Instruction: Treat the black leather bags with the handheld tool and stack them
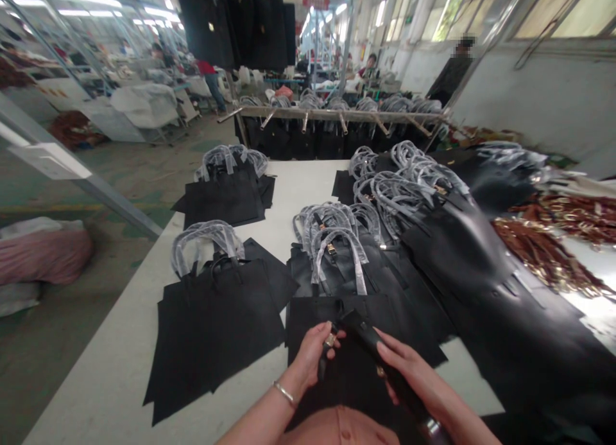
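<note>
Close to my body, my left hand point(315, 349) is closed in a pinch on a short black strap with a gold buckle point(330, 340); a bracelet circles that wrist. My right hand point(402, 358) grips a long black object point(368, 332) whose far end almost meets the strap. Its exact kind is unclear, and the palm hides part of it. Under both hands lies a black bag panel point(308, 320) with plastic-wrapped handles point(339, 243). Behind it, more such panels overlap in a pile.
Two stacks of black panels, the near one point(216, 329) and the far one point(224, 198), lie left on the pale table point(110, 361). Large black pieces point(486, 271) and brown straps point(553, 252) cover the right. A metal rack point(337, 115) stands beyond; black bags point(240, 27) hang above.
</note>
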Available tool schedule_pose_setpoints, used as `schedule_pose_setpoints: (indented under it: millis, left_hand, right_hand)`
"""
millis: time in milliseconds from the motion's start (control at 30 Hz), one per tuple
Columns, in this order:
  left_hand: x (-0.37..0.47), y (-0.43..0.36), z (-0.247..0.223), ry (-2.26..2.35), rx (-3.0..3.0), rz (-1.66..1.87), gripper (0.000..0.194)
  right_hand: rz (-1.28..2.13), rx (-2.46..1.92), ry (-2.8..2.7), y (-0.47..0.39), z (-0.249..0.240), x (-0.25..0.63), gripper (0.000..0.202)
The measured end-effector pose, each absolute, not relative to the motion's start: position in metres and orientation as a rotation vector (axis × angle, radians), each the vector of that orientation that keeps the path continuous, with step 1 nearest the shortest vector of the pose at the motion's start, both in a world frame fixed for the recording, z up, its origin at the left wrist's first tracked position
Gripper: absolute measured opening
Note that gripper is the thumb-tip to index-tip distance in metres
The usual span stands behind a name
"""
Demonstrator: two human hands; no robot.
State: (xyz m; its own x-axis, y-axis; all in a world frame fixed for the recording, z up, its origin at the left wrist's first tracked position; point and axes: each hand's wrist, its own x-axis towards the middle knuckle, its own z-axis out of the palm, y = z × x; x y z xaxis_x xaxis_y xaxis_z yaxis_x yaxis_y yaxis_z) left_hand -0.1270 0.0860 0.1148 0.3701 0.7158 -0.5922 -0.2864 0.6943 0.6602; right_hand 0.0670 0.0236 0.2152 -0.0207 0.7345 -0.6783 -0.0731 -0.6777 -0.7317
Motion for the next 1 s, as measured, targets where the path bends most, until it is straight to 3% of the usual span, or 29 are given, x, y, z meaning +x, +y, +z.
schedule_pose_setpoints:
  millis: [133,333,533,867,1000]
  left_hand:
    - [-0.130,0.079,0.122,0.982,0.435,0.620,0.028]
    - [-0.127,0.065,0.121,1.109,0.795,0.816,0.024]
    - [-0.129,0.063,0.115,1.129,1.030,0.756,0.012]
    - [-0.126,0.062,0.110,1.105,1.105,0.724,0.009]
    - [-0.131,0.087,0.108,1.308,1.459,0.662,0.009]
  right_hand:
    - [1.651,-1.725,-0.719,0.026,0.214,0.071,0.069]
    - [1.828,-1.703,-0.809,0.005,0.215,0.074,0.073]
    - [1.905,-1.646,-0.835,0.005,0.206,0.057,0.074]
    - [1.849,-1.667,-0.805,0.010,0.205,0.054,0.077]
    - [1.679,-1.709,-0.796,0.019,0.200,0.054,0.075]
